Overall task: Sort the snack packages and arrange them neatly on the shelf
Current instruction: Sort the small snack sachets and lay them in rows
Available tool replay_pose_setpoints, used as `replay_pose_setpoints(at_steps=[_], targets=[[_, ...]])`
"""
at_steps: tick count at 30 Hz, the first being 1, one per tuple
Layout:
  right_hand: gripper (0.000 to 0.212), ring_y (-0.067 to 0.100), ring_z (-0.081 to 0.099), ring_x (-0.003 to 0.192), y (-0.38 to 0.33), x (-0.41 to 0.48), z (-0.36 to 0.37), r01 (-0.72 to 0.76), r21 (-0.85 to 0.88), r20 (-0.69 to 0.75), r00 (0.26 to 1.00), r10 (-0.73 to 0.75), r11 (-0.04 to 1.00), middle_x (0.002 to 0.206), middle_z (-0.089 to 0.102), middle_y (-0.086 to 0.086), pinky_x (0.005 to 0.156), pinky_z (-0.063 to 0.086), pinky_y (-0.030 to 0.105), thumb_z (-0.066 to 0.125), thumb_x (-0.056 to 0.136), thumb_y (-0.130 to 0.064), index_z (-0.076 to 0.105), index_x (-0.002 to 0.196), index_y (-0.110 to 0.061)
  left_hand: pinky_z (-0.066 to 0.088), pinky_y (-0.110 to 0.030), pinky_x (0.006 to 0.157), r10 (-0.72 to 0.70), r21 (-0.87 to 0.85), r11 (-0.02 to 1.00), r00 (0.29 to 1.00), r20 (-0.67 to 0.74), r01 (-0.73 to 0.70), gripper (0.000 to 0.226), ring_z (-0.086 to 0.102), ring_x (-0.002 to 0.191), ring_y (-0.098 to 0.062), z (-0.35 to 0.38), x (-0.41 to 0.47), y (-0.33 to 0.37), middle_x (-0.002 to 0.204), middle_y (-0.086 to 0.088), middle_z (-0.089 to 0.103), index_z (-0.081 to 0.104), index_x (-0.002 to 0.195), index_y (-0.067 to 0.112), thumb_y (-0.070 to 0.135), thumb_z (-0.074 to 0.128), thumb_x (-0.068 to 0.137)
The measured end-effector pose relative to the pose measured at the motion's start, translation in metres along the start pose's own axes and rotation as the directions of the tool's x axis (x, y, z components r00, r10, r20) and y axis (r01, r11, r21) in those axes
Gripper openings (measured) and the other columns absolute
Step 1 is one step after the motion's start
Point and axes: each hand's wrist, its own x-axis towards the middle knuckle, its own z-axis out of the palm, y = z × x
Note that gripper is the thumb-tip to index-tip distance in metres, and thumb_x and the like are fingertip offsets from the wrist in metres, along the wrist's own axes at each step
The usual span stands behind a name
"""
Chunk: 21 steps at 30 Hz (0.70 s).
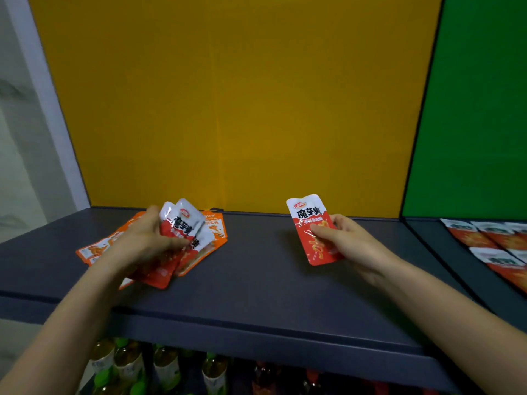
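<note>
**Now mid-sort: splitting red from orange**

Gripping fan of red-and-white packets [182, 232] in left hand [145, 238], far left, over orange packets [217, 227] strewn on grey shelf [256, 269]. Pinching single red packet [310, 223] upright in right hand [346, 242], mid-shelf. Next, likely: laying it flat, edges squared. Glossy, slippery film; flat, round-cornered pouches.

the left hand [145, 240] and the right hand [346, 240] are bare. the left forearm [65, 323] and the right forearm [445, 312] are bare too, uncovered along all the length that shows. the left hand's fingers [152, 213] look slightly blurred.
</note>
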Motion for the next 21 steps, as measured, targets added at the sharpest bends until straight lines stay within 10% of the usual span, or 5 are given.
replay_pose_setpoints(at_steps=[8,21], targets=[[0.002,0.008,0.052,0.058,-0.005,-0.047,-0.116,0.009,-0.088,-0.240,0.970,-0.030,0.996,0.072,0.057,0.000,0.053,0.044,0.019,0.048,0.095,-0.014,0.049,0.096,-0.016,0.052,-0.019,0.045,0.201,-0.567,0.824,0.926,0.319,0.017,0.017,0.067,0.050,-0.009,0.086,-0.030,0.114,0.070,-0.006,0.073,0.062,0.097,0.009,-0.001,0.062,0.083],[0.018,0.021,0.052,0.083,0.048,-0.114,-0.354,-0.267,-0.317,-0.587,0.809,0.033,0.910,0.086,0.058,0.006,0.075,0.036,0.031,0.042,0.097,-0.025,0.050,0.101,-0.009,0.054,-0.022,0.041,0.172,-0.691,0.631,0.806,0.567,0.352,0.005,0.065,0.043,-0.010,0.270,-0.112,0.259,0.052,-0.001,0.069,0.061,0.083,0.010,0.006,0.061,0.087]])
